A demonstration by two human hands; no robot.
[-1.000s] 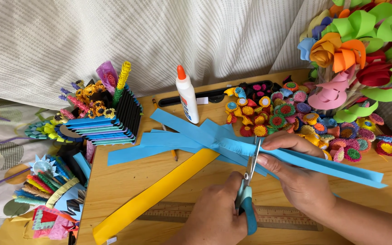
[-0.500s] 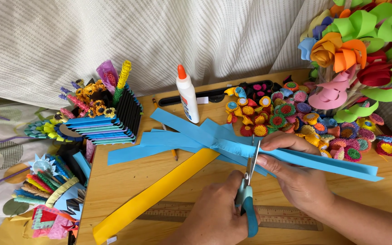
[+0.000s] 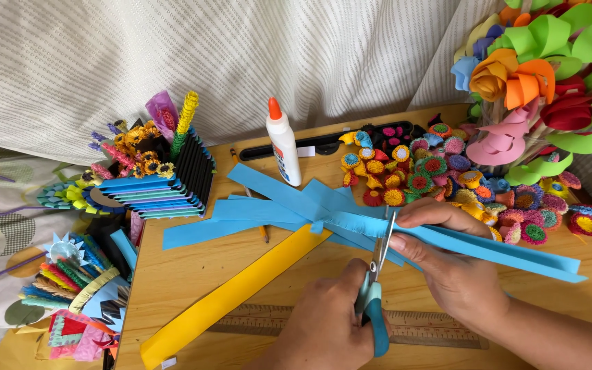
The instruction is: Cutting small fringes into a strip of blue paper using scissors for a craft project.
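My left hand [image 3: 323, 322] grips blue-handled scissors [image 3: 376, 308], blades pointing away from me into a bundle of long blue paper strips [image 3: 275, 199]. My right hand [image 3: 447, 267] pinches that bundle just right of the blades, fingers on top and thumb at the near edge. The strips fan out to the left and reach right past my right hand. A long yellow paper strip [image 3: 241, 291] lies diagonally under the blue ones.
On the wooden table [image 3: 193, 267] lie a ruler [image 3: 268, 318], a pencil [image 3: 262, 229], a white glue bottle with an orange cap [image 3: 284, 144] and a heap of small quilled paper flowers [image 3: 433, 168]. A striped holder [image 3: 166, 178] stands left, a paper bouquet [image 3: 536, 68] right.
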